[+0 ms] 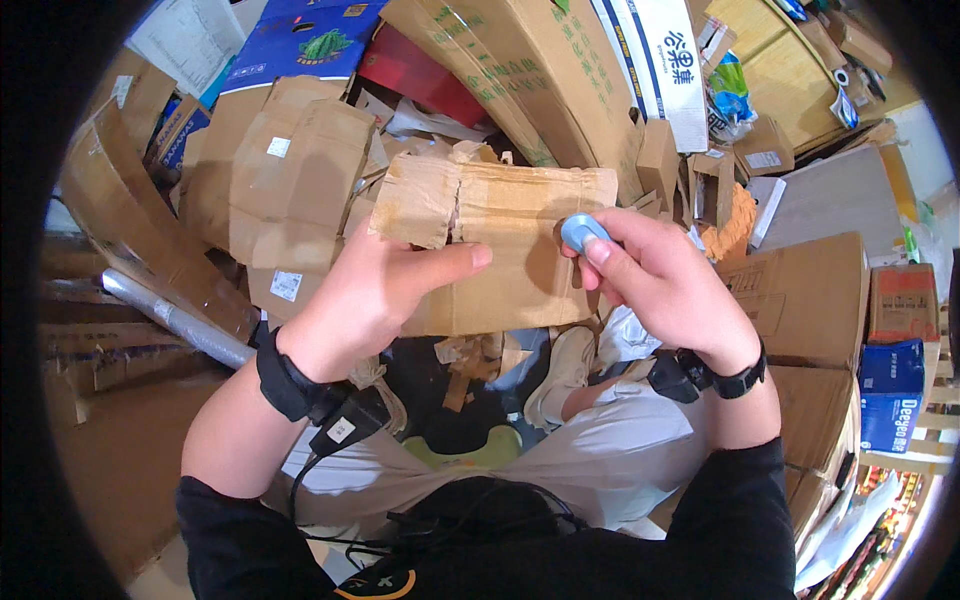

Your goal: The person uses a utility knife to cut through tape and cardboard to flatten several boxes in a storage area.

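Note:
A torn piece of brown corrugated cardboard (pixel 517 199) is held up in front of my knees. My left hand (pixel 367 292) grips its left side, thumb on the near face and fingers hidden behind. A ragged split runs down from the cardboard's top edge, left of its middle. Between thumb and fingers of my right hand (pixel 660 281) is a small light-blue oval plastic tool (pixel 583 231), possibly a small box cutter; no blade shows. It is at the cardboard's right side, and whether it touches cannot be told.
A flattened cardboard box (pixel 300 180) stands at the left, near a silvery roll (pixel 176 315). Beyond lies a long carton (pixel 517 67). Several boxes are stacked at the right, including a large brown carton (pixel 802 300). Cardboard scraps (pixel 472 360) litter the dark floor between my shoes.

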